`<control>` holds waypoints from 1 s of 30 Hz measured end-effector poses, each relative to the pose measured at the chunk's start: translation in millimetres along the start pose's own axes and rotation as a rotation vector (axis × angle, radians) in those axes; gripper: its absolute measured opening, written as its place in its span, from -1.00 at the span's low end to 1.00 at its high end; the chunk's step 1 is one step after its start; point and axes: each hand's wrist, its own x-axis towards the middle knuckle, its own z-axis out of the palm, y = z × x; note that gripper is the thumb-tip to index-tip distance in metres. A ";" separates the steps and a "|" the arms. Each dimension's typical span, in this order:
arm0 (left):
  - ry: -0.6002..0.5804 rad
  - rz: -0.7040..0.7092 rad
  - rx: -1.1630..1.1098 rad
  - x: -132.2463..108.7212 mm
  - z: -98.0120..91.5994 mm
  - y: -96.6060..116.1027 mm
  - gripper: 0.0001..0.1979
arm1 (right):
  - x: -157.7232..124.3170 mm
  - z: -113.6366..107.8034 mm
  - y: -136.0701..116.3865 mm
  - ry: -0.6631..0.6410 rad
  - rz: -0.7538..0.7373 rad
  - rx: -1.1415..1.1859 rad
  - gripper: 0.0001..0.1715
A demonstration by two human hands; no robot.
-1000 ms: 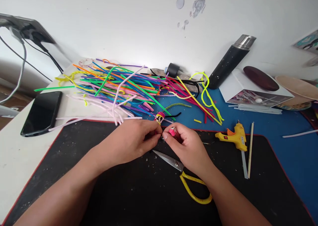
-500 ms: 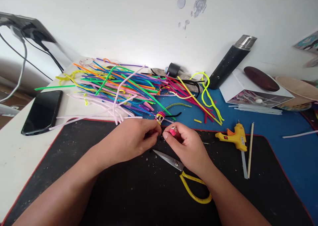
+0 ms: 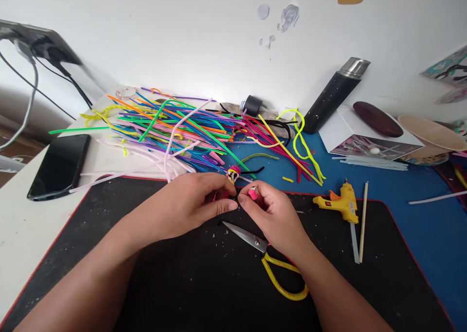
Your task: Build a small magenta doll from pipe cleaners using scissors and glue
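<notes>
Hands at centre frame, over the far edge of the black mat (image 3: 109, 254). Left hand (image 3: 191, 208) has its fingers curled and pressed together around a small pipe-cleaner figure (image 3: 233, 175); only the figure's yellow face and red cap poke out above the knuckles. Right hand (image 3: 273, 215) pinches a pink piece (image 3: 253, 192) between thumb and forefinger, tip to tip with the left thumb.

Change against half a second ago: very slight. The left thumb has slid forward to meet the right fingertips, and the figure sits a touch lower in the fist. Both hands have stayed in place. I judge this as fine twisting or fastening work that is under way, not finished.

Scissors (image 3: 270, 261) with yellow handles lie just below the right hand, untouched. Yellow glue gun (image 3: 341, 203) at right, heap of coloured pipe cleaners (image 3: 175, 128) upper centre, dark phone (image 3: 58, 166) at left, black flask (image 3: 333, 96) upper right.

Writing: none readable. The box (image 3: 368, 137) at right carries a printed picture, too small to make out.
</notes>
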 end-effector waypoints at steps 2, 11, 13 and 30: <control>-0.009 -0.002 0.024 0.7 2.1 2.0 -0.80 | 0.5 0.0 0.1 -0.002 -0.007 0.001 -0.82; 0.010 0.041 0.040 3.1 8.2 2.7 -0.83 | -0.8 1.4 1.4 -0.013 0.008 -0.023 -0.81; 0.008 0.044 0.037 2.9 7.9 4.0 -0.83 | -0.7 1.5 1.0 -0.015 0.010 -0.022 -0.81; 0.021 -0.026 0.174 -2.6 -6.7 -3.4 -0.78 | -1.3 0.6 -2.7 -0.007 0.013 -0.030 -0.81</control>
